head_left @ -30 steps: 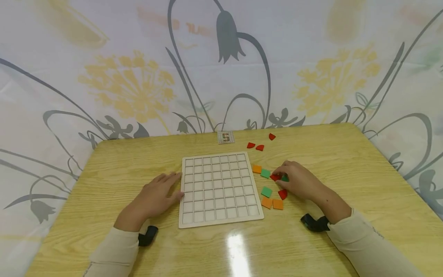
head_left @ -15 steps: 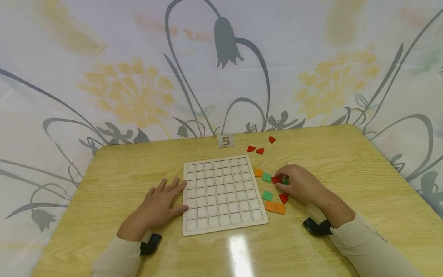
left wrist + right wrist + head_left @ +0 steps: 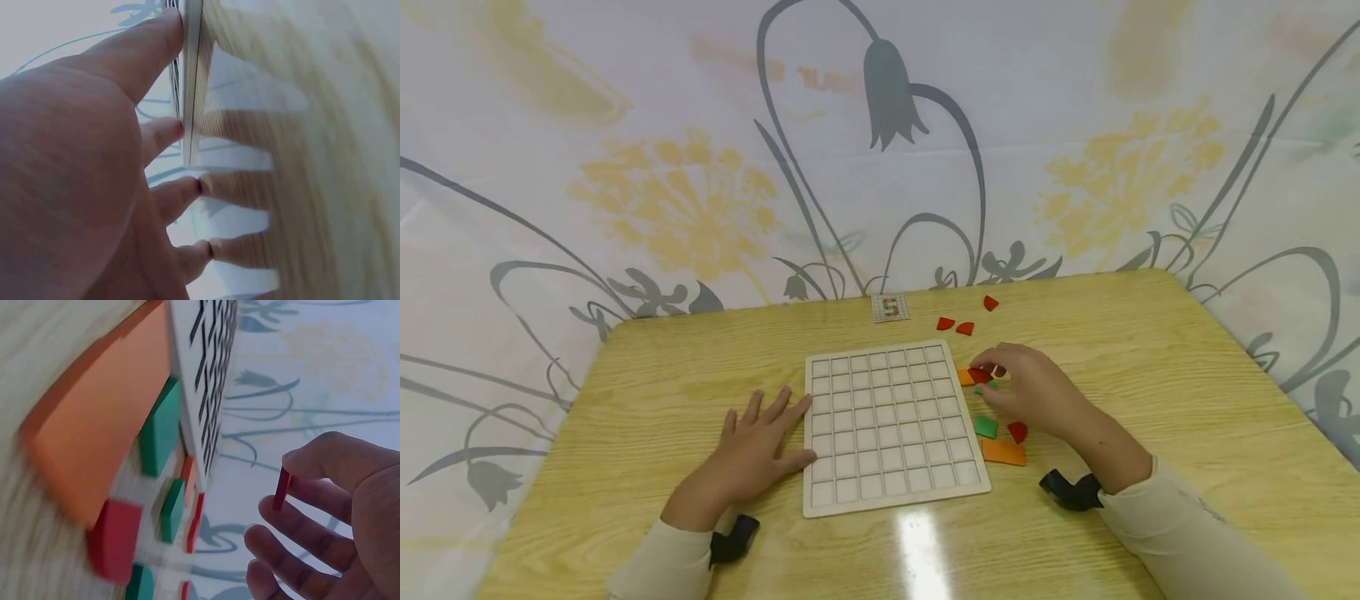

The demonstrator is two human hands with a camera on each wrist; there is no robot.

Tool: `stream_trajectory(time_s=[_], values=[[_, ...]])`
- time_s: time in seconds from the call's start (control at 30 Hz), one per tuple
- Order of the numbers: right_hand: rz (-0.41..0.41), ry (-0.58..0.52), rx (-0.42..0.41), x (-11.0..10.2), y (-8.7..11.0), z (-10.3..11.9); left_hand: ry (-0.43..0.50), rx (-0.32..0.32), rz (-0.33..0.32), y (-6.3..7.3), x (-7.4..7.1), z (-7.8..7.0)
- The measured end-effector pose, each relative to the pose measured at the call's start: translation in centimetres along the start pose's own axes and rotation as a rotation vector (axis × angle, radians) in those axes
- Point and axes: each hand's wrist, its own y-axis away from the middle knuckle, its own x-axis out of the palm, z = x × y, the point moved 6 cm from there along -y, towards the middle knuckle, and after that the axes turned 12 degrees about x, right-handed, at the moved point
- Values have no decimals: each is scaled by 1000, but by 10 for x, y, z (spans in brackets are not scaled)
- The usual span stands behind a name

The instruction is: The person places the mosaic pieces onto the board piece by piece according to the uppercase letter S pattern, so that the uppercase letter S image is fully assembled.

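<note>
My right hand pinches a red quarter-round tile between thumb and fingers, raised above the table in the right wrist view. Below it in the head view lie an orange tile and a partly hidden green tile. Beside the left edge of a pale grid board my left hand lies with fingers spread. Its thumb and index fingertip touch that edge, as the left wrist view also shows. The board's cells hold no tiles.
Along the board's right side lie a green tile, a red tile and two adjoining orange tiles. Farther back are red tiles and a small pattern card. A patterned cloth hangs behind the table.
My right hand has lifted the red tile and moved left with it, towards the board. The left hand's fingers have spread, and the board has shifted slightly right.
</note>
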Motion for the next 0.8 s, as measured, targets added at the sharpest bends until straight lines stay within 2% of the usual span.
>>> stream_trajectory(time_s=[0.4, 0.8], values=[[-19, -7, -57, 13, -19, 38, 131, 27, 21, 1, 8, 6], [-46, -4, -126, 31, -47, 74, 102, 26, 32, -2, 12, 8]])
